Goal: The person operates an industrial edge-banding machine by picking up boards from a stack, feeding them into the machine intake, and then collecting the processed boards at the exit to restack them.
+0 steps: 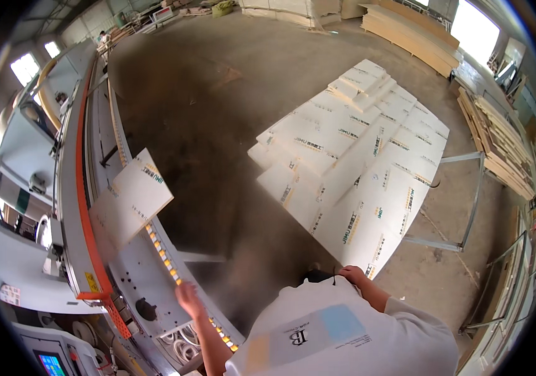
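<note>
My left hand (189, 299) is at the near part of the machine's roller rail (163, 254), beside its yellow and white rollers. It looks slightly blurred, and its finger positions are unclear. Farther along the rail, a white film-covered panel (136, 195) lies partly on the machine bed, with its left side beneath the orange-edged beam (82, 188). To my right, a stack of white printed panels (368, 175) has smaller pieces on top. My right hand (355, 274) touches the near corner of this stack; its fingertips are too indistinct to show a grip.
The long grey machine (146, 282) runs along my left, with a control screen (51, 363) at lower left. A metal frame (468, 219) stands right of the stack. Board piles (490, 144) are along the right, and more boards (409, 37) lie at the back.
</note>
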Motion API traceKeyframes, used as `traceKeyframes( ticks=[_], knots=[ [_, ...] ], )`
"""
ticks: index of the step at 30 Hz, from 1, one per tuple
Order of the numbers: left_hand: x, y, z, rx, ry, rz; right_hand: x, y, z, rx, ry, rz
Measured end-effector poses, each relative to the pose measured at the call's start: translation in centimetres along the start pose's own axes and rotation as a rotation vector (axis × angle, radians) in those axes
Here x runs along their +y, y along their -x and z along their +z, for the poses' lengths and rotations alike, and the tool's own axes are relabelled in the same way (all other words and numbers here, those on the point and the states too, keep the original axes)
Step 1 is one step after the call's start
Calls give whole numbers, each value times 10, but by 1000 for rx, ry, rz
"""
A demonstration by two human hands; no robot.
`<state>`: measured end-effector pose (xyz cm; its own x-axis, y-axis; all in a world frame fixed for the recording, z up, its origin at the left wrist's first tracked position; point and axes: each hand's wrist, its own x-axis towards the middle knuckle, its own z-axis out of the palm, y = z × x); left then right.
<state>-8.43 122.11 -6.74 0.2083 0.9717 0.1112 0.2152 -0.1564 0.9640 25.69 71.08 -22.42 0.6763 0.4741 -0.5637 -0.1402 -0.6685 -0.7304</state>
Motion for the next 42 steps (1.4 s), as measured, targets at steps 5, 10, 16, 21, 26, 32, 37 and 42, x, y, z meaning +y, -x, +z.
traceKeyframes(
  ticks=[5,10,16,21,26,32,37,42],
  knots=[
    [-17,10,139,-610,-588,157,-6,-51,-59,-91,-315,296],
    [-9,8,255,-989,-593,-153,-30,-87,-100,12,-478,430],
    [-21,-77,411,-1328,-663,-94,-66,-170,-121,107,-603,467],
    [-70,-210,609,-1421,-967,117,-110,-269,-119,268,-737,483],
    [-128,-368,804,-1157,-1036,299,-169,-417,-138,259,-683,497],
    [-80,-464,991,-851,-995,398,-206,-604,-163,455,-868,491],
    [-87,-470,1041,-924,-936,357,-192,-681,-173,500,-785,600],
    [-104,-446,966,-875,-940,272,-222,-624,-170,528,-1076,599]
  ],
)
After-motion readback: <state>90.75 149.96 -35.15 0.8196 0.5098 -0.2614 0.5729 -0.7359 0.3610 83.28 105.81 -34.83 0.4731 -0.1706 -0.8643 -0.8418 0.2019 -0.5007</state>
